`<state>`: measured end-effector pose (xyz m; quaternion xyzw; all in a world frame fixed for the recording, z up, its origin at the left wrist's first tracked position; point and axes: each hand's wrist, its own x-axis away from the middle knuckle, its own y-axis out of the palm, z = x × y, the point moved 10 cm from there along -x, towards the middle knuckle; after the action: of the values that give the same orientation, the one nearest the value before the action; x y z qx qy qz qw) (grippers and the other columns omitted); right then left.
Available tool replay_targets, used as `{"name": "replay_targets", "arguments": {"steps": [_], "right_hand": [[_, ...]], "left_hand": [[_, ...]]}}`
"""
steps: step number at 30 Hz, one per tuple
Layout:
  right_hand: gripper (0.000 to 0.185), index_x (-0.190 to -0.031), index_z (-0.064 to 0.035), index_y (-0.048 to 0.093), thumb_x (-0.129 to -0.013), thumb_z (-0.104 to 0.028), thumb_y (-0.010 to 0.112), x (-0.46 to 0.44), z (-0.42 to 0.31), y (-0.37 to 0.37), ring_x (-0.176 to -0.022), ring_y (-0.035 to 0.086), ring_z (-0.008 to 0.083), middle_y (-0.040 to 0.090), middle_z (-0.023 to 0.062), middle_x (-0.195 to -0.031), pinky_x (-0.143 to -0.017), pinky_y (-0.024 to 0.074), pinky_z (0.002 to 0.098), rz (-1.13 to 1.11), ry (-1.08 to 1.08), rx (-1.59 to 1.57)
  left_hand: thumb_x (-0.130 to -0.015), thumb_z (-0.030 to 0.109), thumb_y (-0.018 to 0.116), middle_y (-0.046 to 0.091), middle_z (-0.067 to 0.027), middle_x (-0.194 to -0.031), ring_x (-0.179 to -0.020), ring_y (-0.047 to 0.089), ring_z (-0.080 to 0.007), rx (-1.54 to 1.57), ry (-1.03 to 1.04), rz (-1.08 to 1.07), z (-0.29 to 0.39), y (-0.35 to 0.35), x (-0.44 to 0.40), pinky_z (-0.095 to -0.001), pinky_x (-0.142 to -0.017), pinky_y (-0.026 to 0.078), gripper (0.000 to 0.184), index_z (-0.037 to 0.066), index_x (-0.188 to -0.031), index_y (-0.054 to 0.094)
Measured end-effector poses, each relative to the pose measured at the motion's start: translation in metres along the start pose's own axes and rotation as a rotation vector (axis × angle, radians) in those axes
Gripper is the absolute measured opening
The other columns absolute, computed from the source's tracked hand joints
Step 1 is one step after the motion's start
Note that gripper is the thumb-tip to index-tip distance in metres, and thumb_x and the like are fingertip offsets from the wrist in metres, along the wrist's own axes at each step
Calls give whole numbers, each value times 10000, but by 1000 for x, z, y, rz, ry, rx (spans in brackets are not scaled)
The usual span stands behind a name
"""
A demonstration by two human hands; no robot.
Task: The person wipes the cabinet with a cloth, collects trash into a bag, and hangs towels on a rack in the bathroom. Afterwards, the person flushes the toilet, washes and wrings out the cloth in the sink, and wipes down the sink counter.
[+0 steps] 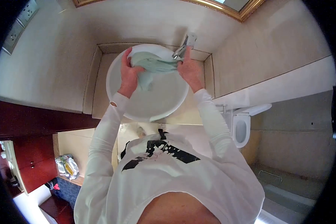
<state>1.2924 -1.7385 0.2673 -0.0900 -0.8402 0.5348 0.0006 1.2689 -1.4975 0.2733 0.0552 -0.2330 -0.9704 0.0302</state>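
A wet-looking pale green cloth (155,63) is stretched across the far part of a white round basin (114,80), with one fold hanging down toward the water. At the cloth's left end, my left hand (128,76) holds it between thumb and fingers. My right hand (190,72) grips the bunched right end, its index finger pointing up at the faucet. Just above that end is the chrome faucet (182,48), whose spout reaches over the basin's rim. The finger seems to touch the faucet, but I cannot tell for sure.
A tiled counter (100,80) surrounds the basin, and a gold-framed mirror (242,15) hangs above. The toilet (241,128) stands at right with its lid up. Wall sockets (16,30) are at upper left. A plastic bag (67,167) lies near the dark red cabinet (35,160).
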Motion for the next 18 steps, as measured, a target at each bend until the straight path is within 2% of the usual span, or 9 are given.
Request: {"name": "replay_targets", "arguments": {"steps": [2,4,5,7,8,11,13,16,18], "right_hand": [[726,-1379,-72,181,-746,-182,520,3,12,37,-691,606,350,613,219,-787,-620,472,457,-37,37,-122],[601,-1330,-98,300,-786,-236,516,2,22,78,-503,564,236,568,87,-602,-518,481,383,51,-18,-414],[601,-1330,-98,300,-786,-236,516,9,17,85,-503,564,236,568,87,-602,-518,481,383,42,-8,-420],[437,-1230,-149,438,-814,-264,504,43,15,159,-656,589,218,584,63,-789,-569,476,373,-506,451,-1056],[437,-1230,-149,438,-814,-264,504,50,10,172,-656,589,218,584,63,-789,-569,476,373,-512,454,-1061],[390,-1130,-95,443,-811,-311,506,95,-4,225,-860,569,316,536,60,-879,-726,448,538,-625,830,-1464],[403,-1145,-108,465,-823,-350,461,113,-64,211,-979,516,343,511,93,-1066,-788,403,592,-895,866,-2095],[416,-1163,-117,492,-847,-378,423,99,-92,142,-1039,503,291,484,65,-1207,-817,412,508,-685,645,-2320],[396,-1148,-106,504,-858,-356,401,88,-87,134,-1029,512,288,508,76,-1175,-831,414,504,-581,703,-2368]], "left_hand": [[-569,-149,524,495,-116,-1051,-999,505,-238,12,-7,-8,8,6,0,-330,-858,448,814,84,-1317,305],[-562,-154,507,491,-114,-1065,-1013,498,-240,22,-17,-10,14,12,0,-325,-868,441,813,75,-1317,310],[-562,-150,490,490,-106,-1077,-1019,495,-233,69,-4,-22,18,17,1,-318,-875,434,790,63,-1307,335],[-563,-147,472,490,-97,-1089,-1025,492,-226,110,8,-30,16,19,0,-310,-882,427,769,51,-1298,359],[-563,-141,455,489,-91,-1100,-1025,492,-220,140,16,-38,12,18,-2,-307,-888,419,749,45,-1285,384],[-571,-120,429,488,-86,-1124,-1033,489,-211,194,13,-30,8,18,0,-303,-900,406,711,37,-1264,422],[-580,-106,422,487,-87,-1137,-1040,487,-208,221,-5,-15,4,14,5,-302,-907,400,691,35,-1256,433],[-623,-28,416,488,-114,-1186,-1092,480,-243,222,15,-16,4,10,17,-355,-955,387,660,25,-1281,395],[-631,-28,433,481,-112,-1169,-1083,471,-245,473,-113,21,-3,11,30,-362,-959,377,655,43,-1280,387]]}}
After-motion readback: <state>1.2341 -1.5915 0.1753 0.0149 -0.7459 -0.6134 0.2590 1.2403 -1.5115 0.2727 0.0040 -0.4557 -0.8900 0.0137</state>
